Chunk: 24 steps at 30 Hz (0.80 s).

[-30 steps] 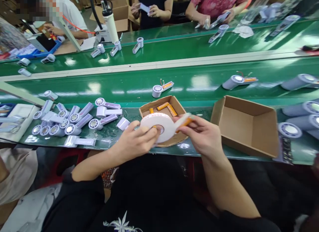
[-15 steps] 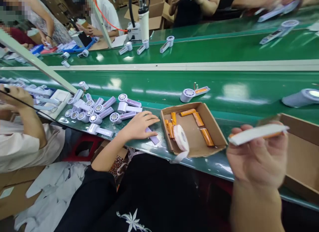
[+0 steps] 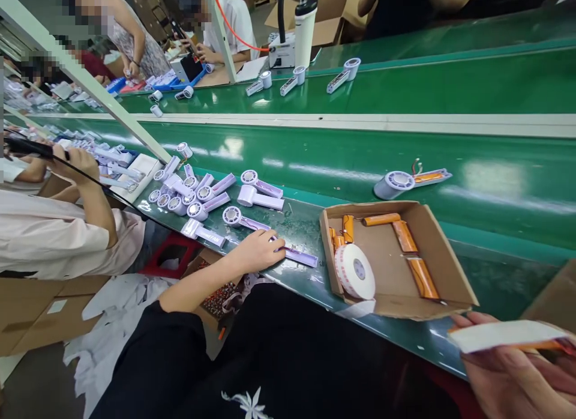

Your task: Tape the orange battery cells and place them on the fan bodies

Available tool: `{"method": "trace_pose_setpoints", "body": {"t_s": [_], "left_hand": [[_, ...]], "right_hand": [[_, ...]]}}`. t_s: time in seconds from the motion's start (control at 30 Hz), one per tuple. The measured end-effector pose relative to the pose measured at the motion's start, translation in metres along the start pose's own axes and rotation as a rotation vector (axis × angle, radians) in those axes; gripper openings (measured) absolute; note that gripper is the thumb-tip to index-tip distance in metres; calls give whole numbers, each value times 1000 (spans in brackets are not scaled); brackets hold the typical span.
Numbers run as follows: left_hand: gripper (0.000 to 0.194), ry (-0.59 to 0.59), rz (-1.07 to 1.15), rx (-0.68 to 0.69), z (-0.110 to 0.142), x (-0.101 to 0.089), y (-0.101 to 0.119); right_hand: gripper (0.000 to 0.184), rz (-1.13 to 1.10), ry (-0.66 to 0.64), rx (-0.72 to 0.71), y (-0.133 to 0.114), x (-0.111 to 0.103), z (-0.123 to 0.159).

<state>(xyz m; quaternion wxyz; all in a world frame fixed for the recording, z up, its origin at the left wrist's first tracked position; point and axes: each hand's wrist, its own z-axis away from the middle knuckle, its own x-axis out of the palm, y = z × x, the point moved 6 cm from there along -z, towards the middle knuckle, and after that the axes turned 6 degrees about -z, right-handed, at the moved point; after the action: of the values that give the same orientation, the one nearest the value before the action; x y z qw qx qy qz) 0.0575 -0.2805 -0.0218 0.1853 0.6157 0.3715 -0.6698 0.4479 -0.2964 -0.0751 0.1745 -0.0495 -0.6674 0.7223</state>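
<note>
My left hand (image 3: 258, 251) is closed over the head end of a lilac handheld fan (image 3: 302, 258) at the bench's front edge. The fan's open, trough-like handle sticks out to the right; the rest is hidden under my fingers. At the lower right my right hand (image 3: 526, 371) pinches an orange-wrapped battery pack with a white tape strip (image 3: 508, 335) along it. Between the hands stands a shallow cardboard box (image 3: 443, 254), holding several orange battery packs (image 3: 423, 278) and a roll of white tape (image 3: 355, 272) whose loose end hangs over the rim.
Several lilac fans (image 3: 198, 197) lie clustered left of my left hand. On the green conveyor (image 3: 315, 149) rests a fan with an orange battery in its handle (image 3: 396, 183). A slanted metal post (image 3: 108, 107) crosses the left side. A co-worker's arm (image 3: 85, 185) is at the left.
The view has swung to the right. My left hand has closed over the fan it was reaching onto. My right hand, still holding the taped battery pack, is lower and nearer the right edge.
</note>
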Motion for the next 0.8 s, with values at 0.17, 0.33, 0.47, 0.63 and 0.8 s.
{"method": "trace_pose_setpoints", "body": {"t_s": [0.17,0.33,0.47,0.63,0.8], "left_hand": [[17,107,-14,-19,-49,-36,-64],[31,-47,35,-34,-159,4,-153],[20,-168,78,71,-226,51,-162],[24,-106,107,99,-235,65,-145],[30,-96,137,44,-221,56,-133]], "right_hand": [[34,-14,185,44,-31,3,12],[35,-73,-51,-101,-64,40,-10],[37,-21,-274,-252,-93,83,-34],[32,84,-512,-305,-124,140,-57],[36,211,-593,-369,-123,179,-70]]}}
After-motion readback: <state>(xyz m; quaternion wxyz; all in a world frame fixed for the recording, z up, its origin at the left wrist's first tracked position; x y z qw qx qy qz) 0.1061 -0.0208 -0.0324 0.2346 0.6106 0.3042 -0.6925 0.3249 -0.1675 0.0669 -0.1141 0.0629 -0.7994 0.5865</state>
